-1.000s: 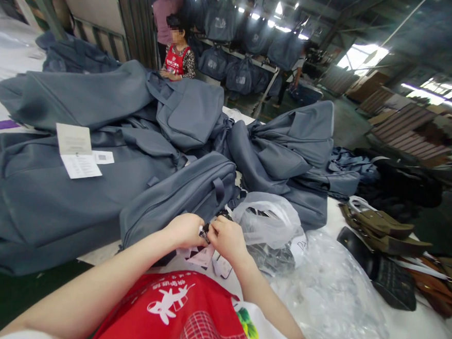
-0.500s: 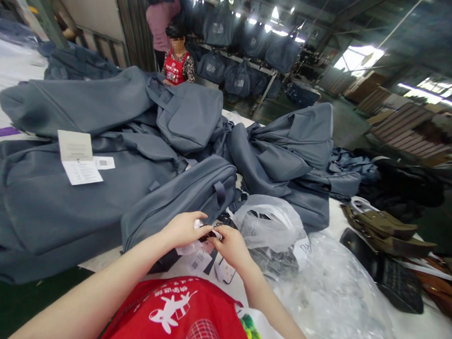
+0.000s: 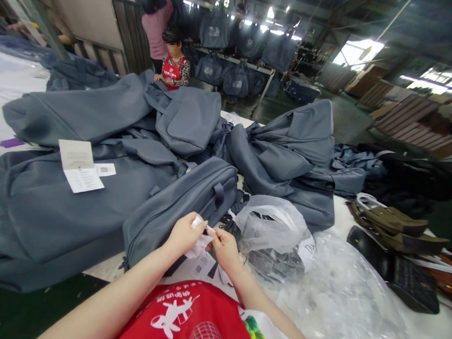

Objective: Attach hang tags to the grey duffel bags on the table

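My left hand (image 3: 186, 234) is closed on a crumpled piece of thin white paper or plastic (image 3: 196, 250), part of which hangs below the fingers. My right hand (image 3: 224, 246) pinches a small whitish end close to the left fingertips; whether it belongs to the same piece I cannot tell. Just beyond both hands lies a grey-blue bag (image 3: 178, 204) with a zip and a side loop. Under the hands, a white printed tag (image 3: 201, 267) rests on the table. A clear plastic bag (image 3: 270, 220) with dark contents sits right of my right hand.
Several more grey-blue bags (image 3: 69, 206) are heaped leftward and behind, one bearing an open white card (image 3: 81, 179). Clear plastic wrapping (image 3: 335, 291) spreads at right, beside a black bag (image 3: 412, 285) and olive bags (image 3: 392, 225). Two people stand beyond the table.
Both hands have come up slightly and closer together. More of the white piece shows below my left hand, and the dark item between the fingers is no longer visible.
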